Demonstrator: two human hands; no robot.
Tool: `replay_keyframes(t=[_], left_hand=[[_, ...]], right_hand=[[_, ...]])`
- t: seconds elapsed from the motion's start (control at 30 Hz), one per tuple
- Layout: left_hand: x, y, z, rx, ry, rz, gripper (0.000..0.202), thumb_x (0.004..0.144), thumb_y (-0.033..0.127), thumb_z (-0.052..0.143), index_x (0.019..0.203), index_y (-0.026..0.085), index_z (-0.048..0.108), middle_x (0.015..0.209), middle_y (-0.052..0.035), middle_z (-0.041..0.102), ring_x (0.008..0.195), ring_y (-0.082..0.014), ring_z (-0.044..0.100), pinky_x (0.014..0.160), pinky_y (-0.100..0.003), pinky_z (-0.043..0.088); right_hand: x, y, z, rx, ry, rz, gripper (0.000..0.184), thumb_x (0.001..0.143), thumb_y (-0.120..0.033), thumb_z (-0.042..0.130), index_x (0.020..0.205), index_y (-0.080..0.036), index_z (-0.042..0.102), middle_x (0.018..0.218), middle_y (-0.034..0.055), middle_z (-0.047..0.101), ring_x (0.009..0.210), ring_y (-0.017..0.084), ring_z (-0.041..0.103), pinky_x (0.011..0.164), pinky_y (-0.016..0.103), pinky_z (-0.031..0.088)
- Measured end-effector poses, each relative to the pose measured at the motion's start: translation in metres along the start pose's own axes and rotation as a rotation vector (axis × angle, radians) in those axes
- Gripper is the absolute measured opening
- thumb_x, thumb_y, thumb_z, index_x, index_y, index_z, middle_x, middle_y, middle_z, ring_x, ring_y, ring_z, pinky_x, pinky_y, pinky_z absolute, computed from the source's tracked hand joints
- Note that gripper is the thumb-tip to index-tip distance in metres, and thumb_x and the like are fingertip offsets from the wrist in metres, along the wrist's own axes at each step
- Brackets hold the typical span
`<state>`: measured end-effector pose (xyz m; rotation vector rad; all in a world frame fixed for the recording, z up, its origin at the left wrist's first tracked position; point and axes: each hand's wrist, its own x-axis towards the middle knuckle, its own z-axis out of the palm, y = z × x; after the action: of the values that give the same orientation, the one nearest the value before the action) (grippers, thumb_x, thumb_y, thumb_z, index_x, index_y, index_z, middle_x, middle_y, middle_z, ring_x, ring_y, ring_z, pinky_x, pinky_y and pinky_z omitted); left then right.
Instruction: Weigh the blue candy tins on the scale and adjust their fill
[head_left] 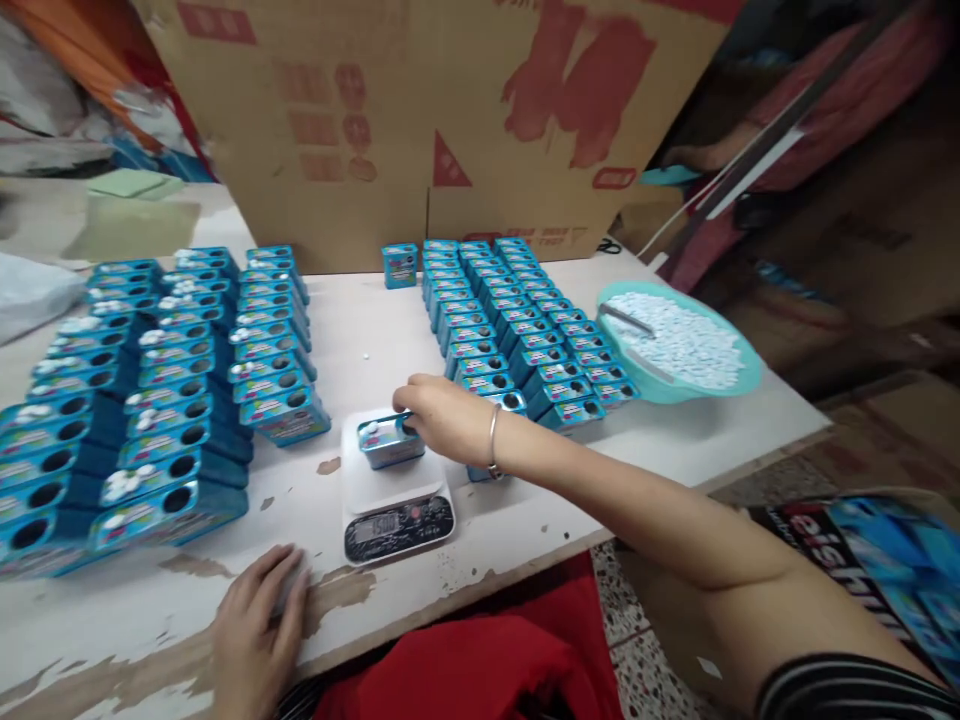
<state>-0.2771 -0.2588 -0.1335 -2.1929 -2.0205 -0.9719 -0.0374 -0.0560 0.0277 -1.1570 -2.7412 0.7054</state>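
A small blue box (391,451) with a dark round hole in its top sits on the white kitchen scale (360,483); a few white pellets lie on its lid. My right hand (442,415) reaches in from the right, fingers pinched together at the box's right end, over the hole. Whatever they hold is hidden behind the fingers. The scale's display is lit, its digits too blurred to read surely. Below and left of the scale, my left hand (262,615) rests on the table edge with fingers loosely spread, holding nothing.
Rows of blue boxes (187,420) with pellets on many lids fill the left; more rows (517,320) stand right. A turquoise basin (675,392) holds white pellets and a metal scoop (626,320). A large carton (420,120) stands behind. Another person's arm (720,150) shows back right.
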Motion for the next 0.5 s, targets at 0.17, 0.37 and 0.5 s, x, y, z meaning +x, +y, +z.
replay_keyframes(t=[0.17,0.37,0.5], left_hand=[[0.002,-0.003,0.003,-0.028,-0.001,-0.009,0.024,0.087,0.032,0.051,0.108,0.023,0.06,0.108,-0.0083,0.062,0.098,-0.0238,0.059,0.086,-0.041,0.045],[-0.001,0.006,0.0,-0.001,-0.005,-0.046,0.022,0.087,0.027,0.054,0.107,0.021,0.06,0.107,-0.0079,0.062,0.1,-0.0221,0.058,0.088,-0.039,0.045],[0.014,0.022,-0.006,-0.061,0.013,-0.082,0.029,0.087,0.024,0.054,0.116,0.019,0.056,0.108,-0.0089,0.06,0.102,-0.0205,0.057,0.091,-0.038,0.046]], right_hand=[[-0.014,0.022,-0.013,0.695,0.161,0.166,0.017,0.085,-0.011,0.049,0.095,-0.014,0.063,0.077,0.0014,0.057,0.064,0.008,0.049,0.059,0.021,0.039],[-0.064,0.093,-0.033,1.28,0.347,0.422,0.025,0.076,-0.026,0.065,0.098,-0.018,0.059,0.071,-0.0029,0.045,0.051,0.005,0.033,0.04,0.017,0.014],[-0.1,0.13,-0.036,1.158,0.466,0.592,0.021,0.075,-0.031,0.068,0.091,-0.018,0.061,0.063,-0.0039,0.035,0.047,0.005,0.026,0.039,0.019,0.011]])
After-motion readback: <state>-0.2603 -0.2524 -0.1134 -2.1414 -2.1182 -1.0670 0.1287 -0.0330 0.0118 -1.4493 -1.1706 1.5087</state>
